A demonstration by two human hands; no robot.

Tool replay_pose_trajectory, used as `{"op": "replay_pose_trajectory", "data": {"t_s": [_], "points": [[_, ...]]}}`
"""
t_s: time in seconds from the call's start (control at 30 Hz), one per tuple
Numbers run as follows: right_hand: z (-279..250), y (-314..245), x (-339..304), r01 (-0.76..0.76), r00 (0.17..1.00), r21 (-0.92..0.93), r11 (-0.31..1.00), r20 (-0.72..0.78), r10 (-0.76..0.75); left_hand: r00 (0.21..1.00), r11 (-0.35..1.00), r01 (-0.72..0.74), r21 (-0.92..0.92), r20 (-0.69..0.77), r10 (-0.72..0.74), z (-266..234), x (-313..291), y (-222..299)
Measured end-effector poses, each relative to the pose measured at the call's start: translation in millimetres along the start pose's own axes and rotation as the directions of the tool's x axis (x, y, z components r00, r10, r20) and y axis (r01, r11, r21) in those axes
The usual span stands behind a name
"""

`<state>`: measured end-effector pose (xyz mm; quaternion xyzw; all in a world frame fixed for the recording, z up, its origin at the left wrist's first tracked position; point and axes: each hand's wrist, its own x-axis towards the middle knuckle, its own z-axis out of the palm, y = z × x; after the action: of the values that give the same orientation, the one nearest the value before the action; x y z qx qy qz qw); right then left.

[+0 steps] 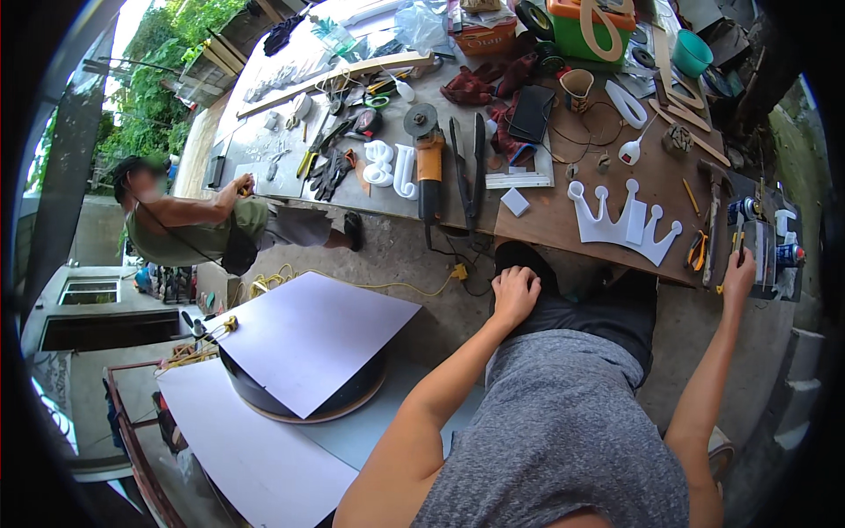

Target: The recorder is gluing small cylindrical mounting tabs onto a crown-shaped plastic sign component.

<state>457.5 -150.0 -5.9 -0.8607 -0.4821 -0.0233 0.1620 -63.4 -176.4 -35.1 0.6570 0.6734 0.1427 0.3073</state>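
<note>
My left hand (515,295) rests flat on my knee in black shorts (607,312), fingers apart and holding nothing. My right hand (738,271) reaches to the near right edge of the brown wooden table (563,229). Its fingertips touch the edge among small tools, and nothing is visibly gripped. Orange-handled pliers (698,251) and a hammer (711,220) lie just left of that hand. A white foam crown cut-out (620,224) lies on the table between my two hands.
An orange angle grinder (429,172), white foam letters (392,167), gloves and cables crowd the long table. A white sheet (317,339) lies on a black round object (264,396) at lower left. Another person (202,224) works at the table's far left.
</note>
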Motion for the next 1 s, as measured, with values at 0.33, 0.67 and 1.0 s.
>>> {"op": "replay_pose_trajectory", "data": {"t_s": [0.33, 0.67, 1.0], "points": [[-96.3, -201.1, -106.8, -0.122, 0.898, 0.786, 0.606, 0.348, -0.270, 0.990, 0.545, -0.036, -0.838, 0.046, 0.136, -60.0, 14.2, 113.4], [-115.2, -257.8, -163.2, -0.301, 0.727, 0.808, 0.507, 0.539, -0.426, 0.978, 0.348, 0.061, -0.935, 0.125, 0.167, -78.4, 17.5, 134.4], [-113.3, -253.7, -162.5, -0.227, 0.759, 0.715, 0.662, 0.555, -0.340, 0.969, 0.167, 0.204, -0.965, 0.223, 0.107, -73.2, 15.1, 133.2]]}}
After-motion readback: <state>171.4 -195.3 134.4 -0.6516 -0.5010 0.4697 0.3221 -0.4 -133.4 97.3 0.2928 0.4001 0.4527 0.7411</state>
